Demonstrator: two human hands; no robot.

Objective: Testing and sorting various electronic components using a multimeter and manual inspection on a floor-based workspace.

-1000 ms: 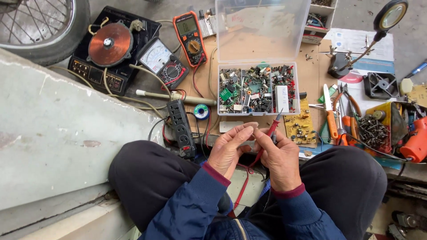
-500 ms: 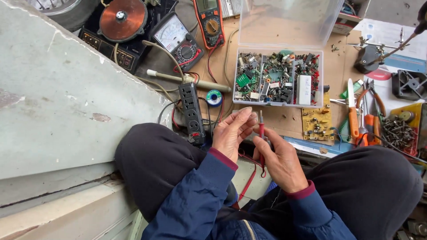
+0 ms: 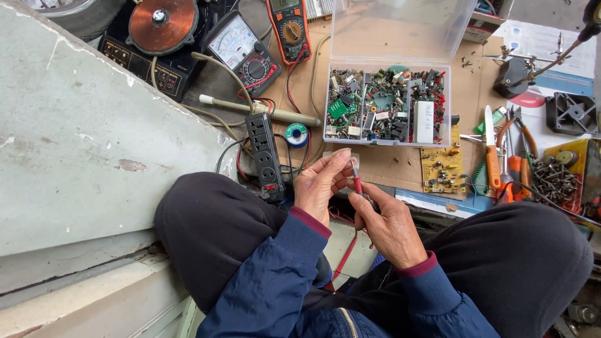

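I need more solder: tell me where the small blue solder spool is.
In the head view, the small blue solder spool lies left of the clear plastic parts box, right of the black power strip.

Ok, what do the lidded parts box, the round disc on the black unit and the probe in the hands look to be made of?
Parts box: clear, glossy plastic by the look, since the cardboard shows through its raised lid.
Round disc: reddish-brown and shiny, probably wound copper; the windings are too fine to confirm.
Probe: red plastic body, apparently with a thin metal tip, held between the left hand and right hand.
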